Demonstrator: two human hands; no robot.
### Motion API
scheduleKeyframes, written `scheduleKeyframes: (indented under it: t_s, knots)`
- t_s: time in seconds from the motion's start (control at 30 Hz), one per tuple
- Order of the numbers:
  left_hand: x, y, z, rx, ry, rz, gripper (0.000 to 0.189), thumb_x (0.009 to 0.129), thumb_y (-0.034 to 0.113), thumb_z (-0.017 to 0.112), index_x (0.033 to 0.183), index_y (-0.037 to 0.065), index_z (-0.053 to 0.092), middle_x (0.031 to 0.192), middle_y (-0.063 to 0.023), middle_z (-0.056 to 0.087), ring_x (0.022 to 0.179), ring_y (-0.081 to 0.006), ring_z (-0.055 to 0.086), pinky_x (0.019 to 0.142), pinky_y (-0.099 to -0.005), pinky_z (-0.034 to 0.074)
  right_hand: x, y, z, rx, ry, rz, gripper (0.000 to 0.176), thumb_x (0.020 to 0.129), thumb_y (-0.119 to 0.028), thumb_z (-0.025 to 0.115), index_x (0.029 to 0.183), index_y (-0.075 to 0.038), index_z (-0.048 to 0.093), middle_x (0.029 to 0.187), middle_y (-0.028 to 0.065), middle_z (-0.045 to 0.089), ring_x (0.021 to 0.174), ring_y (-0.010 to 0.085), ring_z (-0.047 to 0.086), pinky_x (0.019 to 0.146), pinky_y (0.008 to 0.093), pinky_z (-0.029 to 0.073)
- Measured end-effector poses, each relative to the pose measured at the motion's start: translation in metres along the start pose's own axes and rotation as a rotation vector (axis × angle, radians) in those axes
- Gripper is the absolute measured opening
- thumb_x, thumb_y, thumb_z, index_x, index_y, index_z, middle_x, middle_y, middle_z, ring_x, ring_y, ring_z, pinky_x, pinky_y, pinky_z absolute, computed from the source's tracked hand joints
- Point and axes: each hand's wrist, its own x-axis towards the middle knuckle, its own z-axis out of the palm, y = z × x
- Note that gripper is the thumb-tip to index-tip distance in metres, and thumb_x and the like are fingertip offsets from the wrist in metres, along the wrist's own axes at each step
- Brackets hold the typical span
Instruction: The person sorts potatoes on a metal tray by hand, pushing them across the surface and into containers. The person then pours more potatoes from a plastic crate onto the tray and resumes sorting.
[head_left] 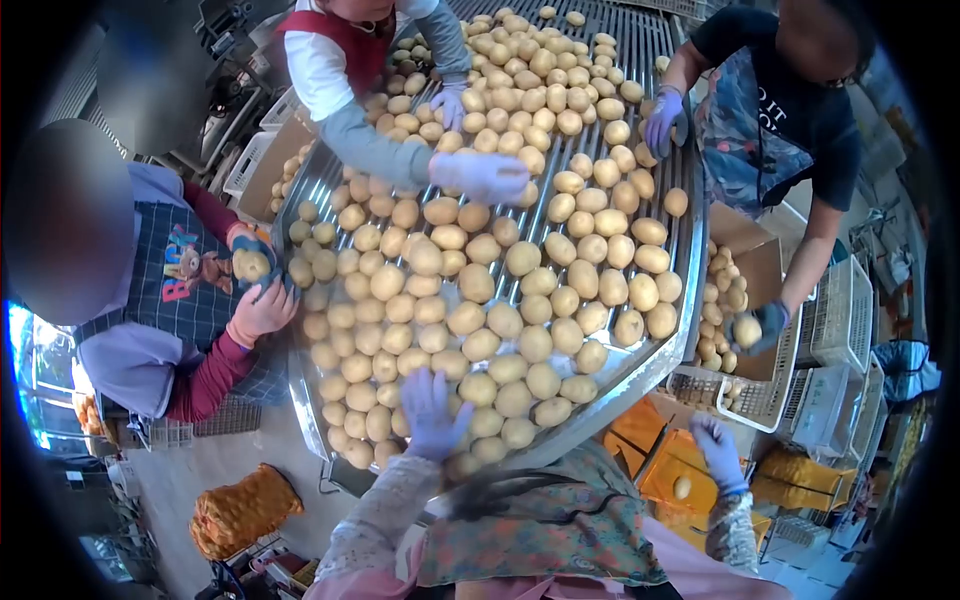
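Note:
My left hand (pixel 432 415), in a pale lavender glove, lies over the near edge of the heap of potatoes (pixel 480 282), its fingers spread and touching several of them. My right hand (pixel 718 452), in the same kind of glove, is off to the right, beyond the metal rim of the sorting table (pixel 610 412). Its fingers are loosely bent and apart, with no potato between them. Just below and left of it, a single potato (pixel 683 488) shows against a yellow-orange sack (pixel 665 465).
Three co-workers stand around the table: a person in a checked apron (pixel 195 270) holding a potato, one in a red vest (pixel 350 50) reaching across, one in a black shirt (pixel 790 90). A cardboard box (pixel 755 245) and white crates (pixel 835 315) stand right. A filled net sack (pixel 245 508) lies lower left.

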Motion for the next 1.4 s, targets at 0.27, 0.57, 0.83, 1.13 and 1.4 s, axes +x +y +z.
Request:
scheduleKeyframes:
  t_s: [0.27,0.57,0.83,1.13,1.4]
  knots:
    - [0.027,0.171,0.035,-1.345,-0.698,0.204,0.042,0.100,0.043,0.064,0.092,0.002,0.069,0.079,-0.0054,0.066,0.071,-0.0168,0.059,0.069,-0.0345,0.047,0.063,-0.105,0.209,0.809,-0.140,-0.456,0.035,0.105,-0.016,0.054,0.135,0.002,0.058,0.134,0.0131,0.062,0.121,0.0222,0.062,0.111,0.0406,0.046]
    - [0.007,0.139,-0.013,-1.178,-0.886,0.123,0.027,0.102,0.027,0.065,0.090,0.003,0.072,0.086,-0.0033,0.072,0.079,-0.0135,0.066,0.074,-0.0290,0.052,0.064,-0.114,0.239,0.440,-0.445,-0.444,0.033,0.101,-0.012,0.053,0.129,0.003,0.062,0.126,0.0105,0.064,0.121,0.0218,0.059,0.111,0.0352,0.041]
    - [0.056,0.102,-0.038,-1.185,0.100,-0.244,0.027,0.103,0.020,0.055,0.121,0.004,0.064,0.118,-0.0123,0.066,0.116,-0.0242,0.061,0.109,-0.0391,0.045,0.060,-0.120,0.233,-0.189,-1.010,-0.295,0.027,0.097,-0.019,0.068,0.116,0.000,0.070,0.105,0.0041,0.071,0.099,0.0104,0.064,0.090,0.0287,0.052]
    - [0.082,0.111,-0.052,-1.698,-0.420,-0.751,0.054,0.103,0.043,0.053,0.143,0.006,0.051,0.141,-0.0126,0.055,0.131,-0.0285,0.051,0.112,-0.0464,0.037,0.075,-0.109,0.242,-0.537,-0.981,-0.917,0.018,0.088,-0.024,0.077,0.092,-0.007,0.072,0.088,0.0065,0.070,0.080,0.0209,0.067,0.074,0.0346,0.053]
    - [-0.002,-0.042,-0.019,0.031,-0.201,0.177,0.062,0.092,0.051,0.063,0.148,0.026,0.054,0.158,-0.0178,0.040,0.142,-0.0528,0.036,0.115,-0.0665,0.025,0.113,-0.082,0.193,-1.151,-0.296,-1.066,0.062,0.078,-0.060,0.074,0.132,-0.031,0.067,0.149,0.0114,0.048,0.138,0.0484,0.037,0.112,0.0619,0.028]
